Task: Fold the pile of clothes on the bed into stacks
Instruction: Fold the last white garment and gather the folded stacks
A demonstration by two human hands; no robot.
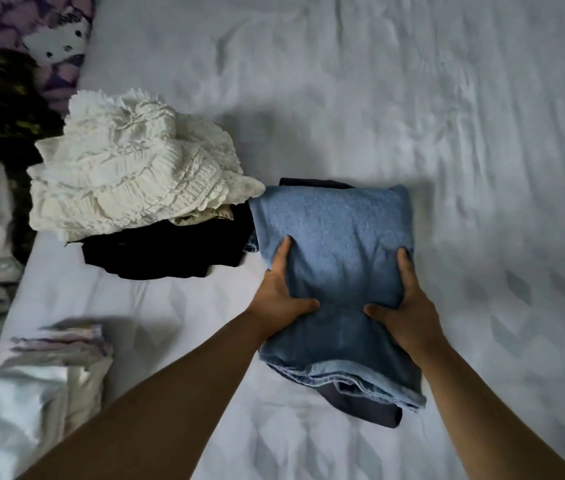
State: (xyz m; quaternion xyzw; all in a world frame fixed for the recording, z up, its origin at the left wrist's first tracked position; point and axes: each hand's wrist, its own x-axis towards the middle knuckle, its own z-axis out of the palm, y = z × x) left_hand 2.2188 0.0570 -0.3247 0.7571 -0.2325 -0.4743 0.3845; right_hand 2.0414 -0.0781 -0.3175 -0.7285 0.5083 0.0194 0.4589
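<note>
Gripping the folded blue towel point(334, 258) from both sides, the left hand point(283, 299) and right hand point(402, 306) each pinch its near half, thumbs on top and fingers curled along the edges. It rests on the white bed sheet point(447, 116), seemingly atop a dark garment point(371, 407) peeking out below the grip, with the white ruffled garment point(128, 168) piled beyond the left hand. Thick, soft and floppy, it likely sags, so support underneath both sides should keep the folds together.

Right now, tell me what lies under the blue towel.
A dark garment pokes out beneath the folded blue towel at its near and far edges. Left hand and right hand grip the towel; the rest underneath is covered.
</note>
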